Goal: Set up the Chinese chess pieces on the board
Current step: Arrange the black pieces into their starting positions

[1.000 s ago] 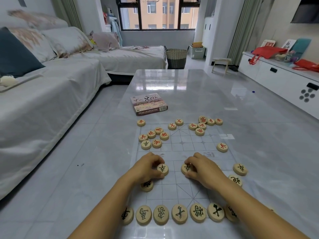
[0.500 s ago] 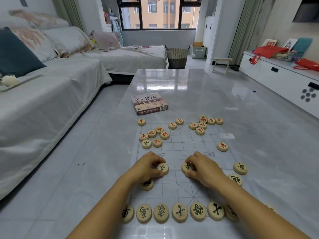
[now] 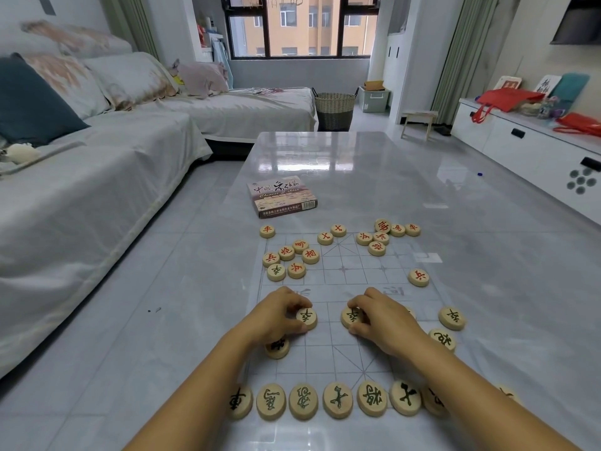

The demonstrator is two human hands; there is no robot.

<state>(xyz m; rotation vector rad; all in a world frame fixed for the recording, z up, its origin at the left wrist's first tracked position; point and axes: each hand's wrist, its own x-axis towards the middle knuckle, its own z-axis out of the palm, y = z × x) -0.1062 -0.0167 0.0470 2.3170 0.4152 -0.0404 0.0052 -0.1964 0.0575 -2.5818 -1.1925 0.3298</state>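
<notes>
Both hands are at work on the soldier rank of the near, black side. The left hand (image 3: 276, 315) has its grip closed round a black soldier (image 3: 307, 317), thumb below and fingertips curled over the far edge. The right hand (image 3: 387, 323) pinches a second black soldier (image 3: 351, 316) in the same way. Both discs appear to lie flat on the clear gridded board (image 3: 325, 356), side by side just short of the river line, with a bare column between them.

The black back row (image 3: 338, 400) already stands along the near edge, though its right end is hidden under the right forearm. Another black disc (image 3: 277, 348) lies partly under the left wrist. Two more black pieces (image 3: 451, 318) wait at the board's right edge, and a stray black soldier (image 3: 276, 272) sits among the red pieces (image 3: 310, 255) heaped on the far half. The game's box (image 3: 281, 198) rests beyond them on the glossy grey bench (image 3: 325, 157).

The step in hand looks like seating these two soldiers. The next move calls for centring each on its line crossing and loosening the grip without nudging it, then fetching the remaining soldiers and cannons. The red side is untouched as yet.
</notes>
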